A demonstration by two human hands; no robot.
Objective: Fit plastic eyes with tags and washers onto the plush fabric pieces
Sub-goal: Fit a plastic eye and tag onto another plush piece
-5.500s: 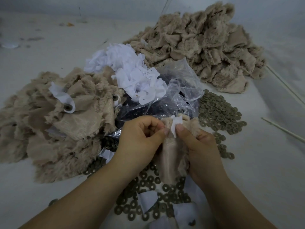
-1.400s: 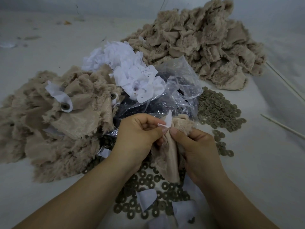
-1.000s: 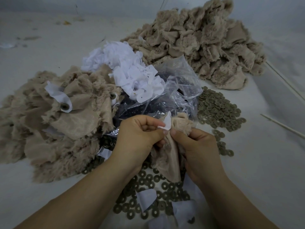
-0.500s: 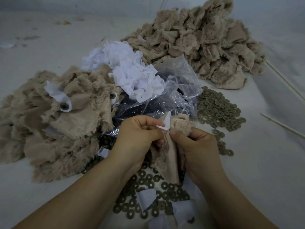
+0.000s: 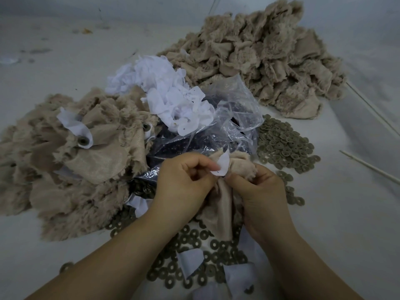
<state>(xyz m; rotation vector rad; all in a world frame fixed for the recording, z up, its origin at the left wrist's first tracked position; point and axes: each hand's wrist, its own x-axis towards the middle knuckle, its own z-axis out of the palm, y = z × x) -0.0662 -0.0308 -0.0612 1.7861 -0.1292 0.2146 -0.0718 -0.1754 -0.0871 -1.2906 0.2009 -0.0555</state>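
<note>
A fluffy beige plush fabric piece (image 5: pixel 218 204) with a thin white oval paper tag (image 5: pixel 221 164) is pinched between the curled fingers of the left hand (image 5: pixel 184 182) and the right hand (image 5: pixel 259 191), above flat olive ring-shaped washers (image 5: pixel 194 241) scattered on the pale desk (image 5: pixel 346 224).

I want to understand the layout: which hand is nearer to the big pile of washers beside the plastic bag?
Right. The right hand sits just below the washer pile; the left hand is farther away across the plush piece.

Beige plush piece (image 5: pixel 218 211) hangs bunched, white tag (image 5: pixel 221 166) upright atop it.
</note>
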